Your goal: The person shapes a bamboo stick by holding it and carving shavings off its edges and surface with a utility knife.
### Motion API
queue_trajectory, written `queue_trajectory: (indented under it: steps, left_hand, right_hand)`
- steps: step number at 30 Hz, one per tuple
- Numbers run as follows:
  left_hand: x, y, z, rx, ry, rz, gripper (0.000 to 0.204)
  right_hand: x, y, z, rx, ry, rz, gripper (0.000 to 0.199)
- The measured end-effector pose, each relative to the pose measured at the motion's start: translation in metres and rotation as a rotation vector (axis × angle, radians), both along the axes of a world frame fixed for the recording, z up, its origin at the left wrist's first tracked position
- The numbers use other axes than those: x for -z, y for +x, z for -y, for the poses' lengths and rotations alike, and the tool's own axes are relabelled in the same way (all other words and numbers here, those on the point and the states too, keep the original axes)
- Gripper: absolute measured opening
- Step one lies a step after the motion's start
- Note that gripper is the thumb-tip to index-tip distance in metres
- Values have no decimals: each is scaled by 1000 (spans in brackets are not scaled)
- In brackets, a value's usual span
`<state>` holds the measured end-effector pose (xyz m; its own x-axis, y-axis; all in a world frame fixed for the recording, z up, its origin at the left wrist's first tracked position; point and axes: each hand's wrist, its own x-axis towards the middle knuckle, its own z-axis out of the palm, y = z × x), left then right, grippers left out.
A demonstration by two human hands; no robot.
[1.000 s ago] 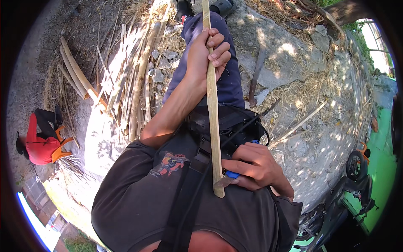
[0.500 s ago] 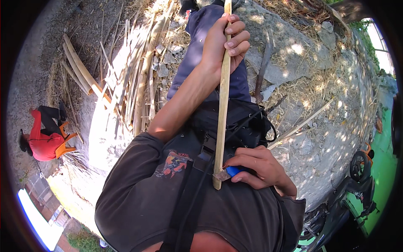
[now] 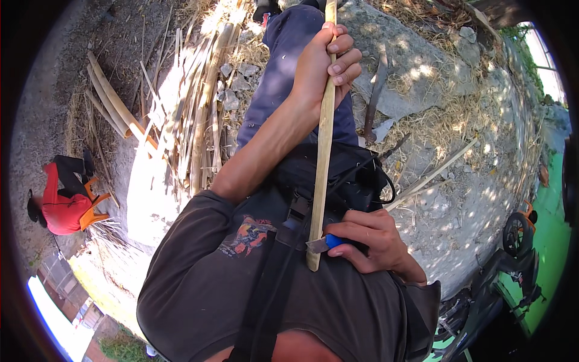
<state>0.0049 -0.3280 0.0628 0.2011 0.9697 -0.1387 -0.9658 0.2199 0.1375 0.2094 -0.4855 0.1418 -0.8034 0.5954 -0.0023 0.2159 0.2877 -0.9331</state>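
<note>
A long, pale bamboo strip (image 3: 325, 145) runs lengthwise in front of my torso. Its far part is wrapped in the fingers of my left hand (image 3: 325, 66), while the near end points at my chest. My right hand (image 3: 371, 238) grips a small knife by its blue handle (image 3: 333, 241). The short, flat blade (image 3: 316, 245) lies across the strip just above the near end, touching it. A black bag (image 3: 301, 163) rests at my waist under the strip, and dark trousers (image 3: 289, 60) cover my stretched-out legs.
Several split bamboo strips (image 3: 202, 114) lie in a pile on the left, beside larger curved bamboo pieces (image 3: 111, 96). A machete-like dark blade (image 3: 377, 93) lies on rock at the right. A person in red (image 3: 63, 211) sits far left. A motorcycle (image 3: 494, 277) stands lower right.
The strip and my left hand have shifted slightly right. The knife blade has moved a little up along the strip and lies more level. Both grips stay the same.
</note>
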Motion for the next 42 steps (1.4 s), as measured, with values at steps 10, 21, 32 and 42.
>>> queue_trajectory:
  steps: [10, 21, 32, 42]
  left_hand:
    - [-5, -8, 3, -13, -16, -86, 20]
    - [-4, -5, 5, -14, -31, -155, 18]
    - [-10, -9, 4, -29, -9, -102, 20]
    - [2, -8, 1, 16, 49, 42, 20]
  right_hand:
    - [6, 8, -5, -96, -77, -111, 32]
    - [3, 2, 1, 2, -29, -59, 31]
    - [7, 3, 0, -23, -80, -94, 29]
    - [12, 5, -2, -85, -67, -168, 30]
